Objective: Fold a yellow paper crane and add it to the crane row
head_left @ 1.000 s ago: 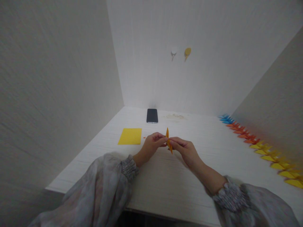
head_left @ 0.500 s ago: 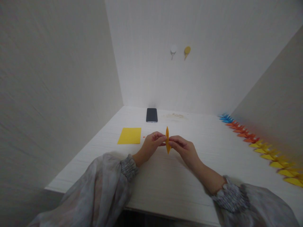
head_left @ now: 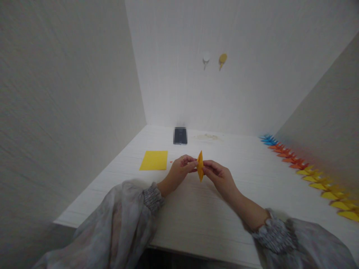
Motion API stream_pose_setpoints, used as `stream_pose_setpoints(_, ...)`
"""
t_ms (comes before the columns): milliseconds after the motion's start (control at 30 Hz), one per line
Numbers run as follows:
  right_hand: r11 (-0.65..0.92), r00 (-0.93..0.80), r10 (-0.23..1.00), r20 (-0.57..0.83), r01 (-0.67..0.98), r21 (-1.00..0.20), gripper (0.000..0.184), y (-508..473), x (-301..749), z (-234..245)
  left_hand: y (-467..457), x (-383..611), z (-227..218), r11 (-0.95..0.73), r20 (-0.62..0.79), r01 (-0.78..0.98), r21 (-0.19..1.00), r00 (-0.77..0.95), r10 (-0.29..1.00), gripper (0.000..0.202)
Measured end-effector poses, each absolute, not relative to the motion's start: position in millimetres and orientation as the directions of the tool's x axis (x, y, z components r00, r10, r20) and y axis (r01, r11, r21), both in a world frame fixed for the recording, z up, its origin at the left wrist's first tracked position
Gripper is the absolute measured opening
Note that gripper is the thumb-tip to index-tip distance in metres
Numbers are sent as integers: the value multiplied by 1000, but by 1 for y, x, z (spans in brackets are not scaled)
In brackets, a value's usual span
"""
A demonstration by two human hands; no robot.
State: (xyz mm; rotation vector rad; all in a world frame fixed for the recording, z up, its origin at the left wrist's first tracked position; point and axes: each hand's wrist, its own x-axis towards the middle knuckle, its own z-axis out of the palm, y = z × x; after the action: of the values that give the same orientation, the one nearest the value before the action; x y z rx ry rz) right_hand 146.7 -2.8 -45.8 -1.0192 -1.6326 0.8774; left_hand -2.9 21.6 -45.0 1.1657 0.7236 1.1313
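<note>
Between my two hands a folded piece of yellow-orange origami paper (head_left: 200, 170) stands upright, narrow and pointed at top and bottom. My left hand (head_left: 181, 170) pinches it from the left with thumb and fingertips. From the other side my right hand (head_left: 220, 175) grips it, thumb and forefinger closed on its edge. The fingertips partly cover the middle of the folded paper. A flat yellow paper square (head_left: 154, 160) lies on the white table to the left of my left hand.
A dark phone (head_left: 180, 136) lies near the back wall. Along the right wall runs a row of folded paper cranes, blue (head_left: 269, 141), orange-red (head_left: 290, 157) and yellow (head_left: 328, 188). Two hooks, white (head_left: 206, 59) and yellow (head_left: 222, 59), hang on the back wall.
The folded paper has turned slightly and shows more of its broad face. Both hands keep hold of it and have shifted a little to the right.
</note>
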Motion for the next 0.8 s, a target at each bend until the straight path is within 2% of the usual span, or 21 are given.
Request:
stream_pose_setpoints(233, 501, -152, 847, 510, 552, -667, 23, -6, 139, -45, 20, 5, -55, -75, 228, -346, 935, 427, 875, 40)
stream_pose_setpoints(400, 471, -143, 842, 520, 663, -582, 20, -4, 140, -45, 16, 6, -52, -208, 258, -174, 963, 356, 898, 31)
stream_pose_setpoints(500, 441, -136, 847, 515, 721, -534, 21, -4, 140, -42, 14, 5, -49, -209, 255, -153, 966, 407, 877, 29)
stream_pose_setpoints(633, 392, -77, 864, 497, 723, -569, 20, -4, 140, -39, 16, 5, -51, -217, 270, -166, 962, 456, 848, 29)
stream_pose_setpoints(800, 345, 19, 895, 446, 604, -718, 19, 4, 141, -41, 17, 3, -47, -349, 348, -61, 935, 344, 872, 24)
